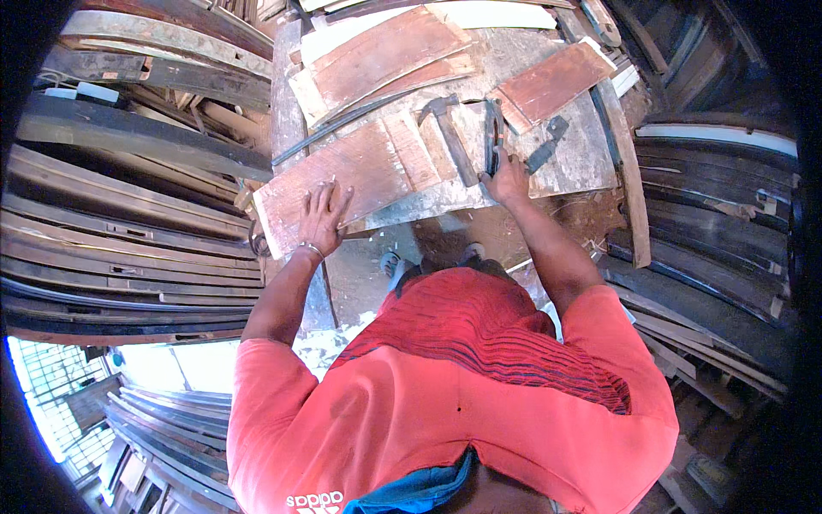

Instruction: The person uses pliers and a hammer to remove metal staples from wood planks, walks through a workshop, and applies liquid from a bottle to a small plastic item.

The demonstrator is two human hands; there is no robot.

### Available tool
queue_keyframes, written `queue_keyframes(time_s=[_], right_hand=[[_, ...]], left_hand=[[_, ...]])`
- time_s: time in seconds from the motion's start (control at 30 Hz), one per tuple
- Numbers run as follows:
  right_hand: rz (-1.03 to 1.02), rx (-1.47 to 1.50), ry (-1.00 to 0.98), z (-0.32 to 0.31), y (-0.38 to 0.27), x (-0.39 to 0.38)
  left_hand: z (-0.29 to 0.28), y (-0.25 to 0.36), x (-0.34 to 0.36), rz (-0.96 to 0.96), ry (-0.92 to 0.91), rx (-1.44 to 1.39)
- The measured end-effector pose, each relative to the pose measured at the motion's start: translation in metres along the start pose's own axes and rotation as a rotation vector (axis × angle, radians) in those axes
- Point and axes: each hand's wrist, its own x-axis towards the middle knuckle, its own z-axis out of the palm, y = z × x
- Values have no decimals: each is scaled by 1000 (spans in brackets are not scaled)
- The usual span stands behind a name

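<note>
My left hand [322, 216] lies with fingers spread on the near left end of a reddish-brown wooden board [342, 171]. The board is flat on a worn wooden workbench [578, 163], its left end close to the bench's edge. A claw hammer [451, 141] lies right of the board, its head pointing away from me. Just right of the hammer, my right hand [509, 180] is closed around the near end of a dark pair of pliers [492, 133]. The fingertips of that hand are partly hidden.
More reddish boards [385, 60] are stacked at the bench's far left, and another board [556, 84] lies at the far right. A small dark block [548, 141] sits near the pliers. Long timber pieces [128, 231] crowd the left side; dark planks [719, 214] line the right.
</note>
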Motion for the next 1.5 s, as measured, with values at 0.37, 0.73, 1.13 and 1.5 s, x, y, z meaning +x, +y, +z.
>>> queue_keyframes(time_s=[0.37, 0.73, 1.13, 1.5], right_hand=[[343, 997, 116, 8, 21, 13], [399, 1688, -351, -23, -18, -138], [262, 1875, -702, -51, -57, -165], [515, 1713, -530, -25, -107, -143]], left_hand=[[-129, -63, 70, -202, -55, -282], [-115, -90, 71, -186, -202, -943], [-117, -64, 86, -24, -74, -600], [-126, -54, 87, -129, -138, -261]])
